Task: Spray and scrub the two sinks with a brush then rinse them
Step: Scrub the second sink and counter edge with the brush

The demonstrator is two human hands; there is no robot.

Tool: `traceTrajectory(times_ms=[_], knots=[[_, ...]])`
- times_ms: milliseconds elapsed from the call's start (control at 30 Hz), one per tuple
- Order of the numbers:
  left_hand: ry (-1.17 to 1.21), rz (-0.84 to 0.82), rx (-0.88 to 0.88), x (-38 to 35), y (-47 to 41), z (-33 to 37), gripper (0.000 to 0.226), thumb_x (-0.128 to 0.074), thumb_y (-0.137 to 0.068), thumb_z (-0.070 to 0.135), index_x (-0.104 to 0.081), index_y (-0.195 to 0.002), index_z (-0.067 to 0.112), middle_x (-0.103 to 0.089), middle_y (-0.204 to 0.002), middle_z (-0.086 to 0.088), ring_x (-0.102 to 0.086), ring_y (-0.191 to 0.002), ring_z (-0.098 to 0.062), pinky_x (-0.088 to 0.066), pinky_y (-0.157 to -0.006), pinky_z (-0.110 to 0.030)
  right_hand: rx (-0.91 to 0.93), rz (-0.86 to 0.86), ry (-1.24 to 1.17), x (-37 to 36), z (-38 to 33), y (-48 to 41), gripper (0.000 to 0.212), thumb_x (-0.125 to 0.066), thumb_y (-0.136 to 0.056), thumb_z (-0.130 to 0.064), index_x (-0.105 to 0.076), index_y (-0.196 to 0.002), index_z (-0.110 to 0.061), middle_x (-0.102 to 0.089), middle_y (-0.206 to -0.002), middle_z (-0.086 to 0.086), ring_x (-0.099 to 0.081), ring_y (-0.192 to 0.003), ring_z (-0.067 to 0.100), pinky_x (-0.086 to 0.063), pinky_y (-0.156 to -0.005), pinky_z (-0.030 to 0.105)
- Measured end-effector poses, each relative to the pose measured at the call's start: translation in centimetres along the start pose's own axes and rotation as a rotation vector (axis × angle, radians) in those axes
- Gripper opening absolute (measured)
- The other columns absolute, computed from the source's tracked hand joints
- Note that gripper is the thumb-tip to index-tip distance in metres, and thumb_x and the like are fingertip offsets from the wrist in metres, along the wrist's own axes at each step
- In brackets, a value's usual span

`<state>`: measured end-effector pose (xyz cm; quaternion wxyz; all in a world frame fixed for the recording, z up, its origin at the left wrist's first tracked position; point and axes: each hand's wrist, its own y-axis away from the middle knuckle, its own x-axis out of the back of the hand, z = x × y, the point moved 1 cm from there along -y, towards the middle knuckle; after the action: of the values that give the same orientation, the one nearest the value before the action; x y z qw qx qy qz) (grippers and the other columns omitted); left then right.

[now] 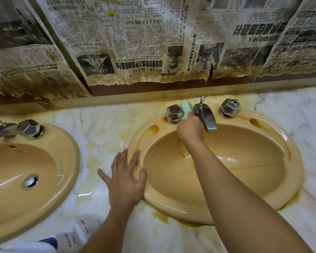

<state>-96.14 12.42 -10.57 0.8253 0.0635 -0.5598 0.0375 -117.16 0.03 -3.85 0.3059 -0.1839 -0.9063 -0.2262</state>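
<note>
Two tan oval sinks sit in a marble counter: the right sink [263, 179] in front of me and the left sink [66, 156] at the left edge. My right hand [190, 129] is shut on a pale green brush [186, 108], held at the back rim between the left chrome knob [174, 113] and the faucet [206, 116]. The bristles are hidden behind the hand. My left hand [125, 179] lies flat with fingers spread on the right sink's left rim and the counter. A white spray bottle [75, 232] lies at the bottom left.
Stained newspaper [135, 42] covers the wall behind the counter. Brown stains mark the rim [154, 127] and the marble [164, 217] around the right sink. A second chrome knob [230, 107] sits right of the faucet. The left sink has its own knob [29, 127].
</note>
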Motion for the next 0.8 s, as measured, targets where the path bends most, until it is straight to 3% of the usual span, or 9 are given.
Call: traceTrajectory(times_ms=[200, 367, 500, 600, 667, 733, 800], knots=[[0.014, 0.010, -0.005, 0.0, 0.1, 0.0, 0.062, -0.032, -0.091, 0.059, -0.030, -0.154, 0.054, -0.023, -0.166, 0.015, -0.011, -0.155, -0.007, 0.006, -0.119, -0.069, -0.056, 0.055, -0.043, 0.3, 2.1, 3.0, 0.043, -0.039, -0.106, -0.018, -0.045, -0.148, -0.013, -0.058, -0.126, 0.017, -0.054, -0.119, 0.037, -0.048, -0.096, 0.045], [0.006, 0.000, -0.005, 0.0, 0.0, 0.0, 0.063, -0.030, -0.091, 0.060, -0.027, -0.154, 0.055, -0.020, -0.167, 0.017, -0.008, -0.155, -0.005, 0.006, -0.119, -0.069, -0.044, 0.067, -0.002, -0.4, -0.5, 0.4, 0.038, -0.038, -0.107, -0.021, -0.047, -0.143, -0.010, -0.059, -0.126, 0.015, -0.057, -0.117, 0.033, -0.045, -0.080, 0.037], [0.003, -0.001, -0.003, 0.0, 0.0, -0.1, 0.063, -0.031, -0.091, 0.059, -0.027, -0.154, 0.056, -0.019, -0.167, 0.017, -0.007, -0.155, -0.005, 0.007, -0.118, -0.068, -0.025, 0.026, -0.040, 0.1, 1.2, 2.2, 0.038, -0.038, -0.105, -0.020, -0.051, -0.140, -0.014, -0.058, -0.120, 0.015, -0.057, -0.113, 0.037, -0.053, -0.090, 0.047], [0.004, 0.003, -0.005, -0.1, 0.0, -0.2, 0.063, -0.031, -0.091, 0.058, -0.028, -0.154, 0.055, -0.020, -0.167, 0.017, -0.008, -0.155, -0.006, 0.007, -0.118, -0.069, -0.074, -0.054, -0.192, 0.6, 3.4, 4.2, 0.031, -0.041, -0.105, -0.026, -0.058, -0.131, -0.023, -0.058, -0.103, 0.010, -0.060, -0.093, 0.036, -0.053, -0.066, 0.041], [0.004, 0.003, -0.005, -0.1, 0.0, -0.1, 0.063, -0.031, -0.091, 0.058, -0.028, -0.154, 0.055, -0.020, -0.167, 0.017, -0.008, -0.155, -0.006, 0.006, -0.118, -0.069, -0.112, -0.075, -0.242, 0.7, 3.7, 3.5, 0.036, -0.044, -0.104, -0.031, -0.058, -0.137, -0.030, -0.061, -0.111, 0.011, -0.057, -0.085, 0.033, -0.045, -0.051, 0.029], [0.003, 0.001, -0.005, -0.1, 0.0, -0.1, 0.063, -0.031, -0.091, 0.058, -0.027, -0.154, 0.055, -0.019, -0.167, 0.017, -0.007, -0.155, -0.005, 0.007, -0.118, -0.069, -0.119, -0.071, -0.275, 0.5, 3.2, 1.9, 0.043, -0.045, -0.103, -0.031, -0.054, -0.145, -0.028, -0.063, -0.123, 0.011, -0.052, -0.084, 0.028, -0.038, -0.050, 0.024], [0.006, 0.000, -0.006, 0.0, 0.0, -0.1, 0.064, -0.029, -0.091, 0.059, -0.028, -0.154, 0.055, -0.020, -0.167, 0.017, -0.007, -0.155, -0.006, 0.008, -0.118, -0.069, -0.101, -0.072, -0.299, 0.5, 2.6, 1.5, 0.044, -0.045, -0.102, -0.029, -0.054, -0.145, -0.025, -0.064, -0.122, 0.008, -0.050, -0.086, 0.027, -0.038, -0.057, 0.025]])
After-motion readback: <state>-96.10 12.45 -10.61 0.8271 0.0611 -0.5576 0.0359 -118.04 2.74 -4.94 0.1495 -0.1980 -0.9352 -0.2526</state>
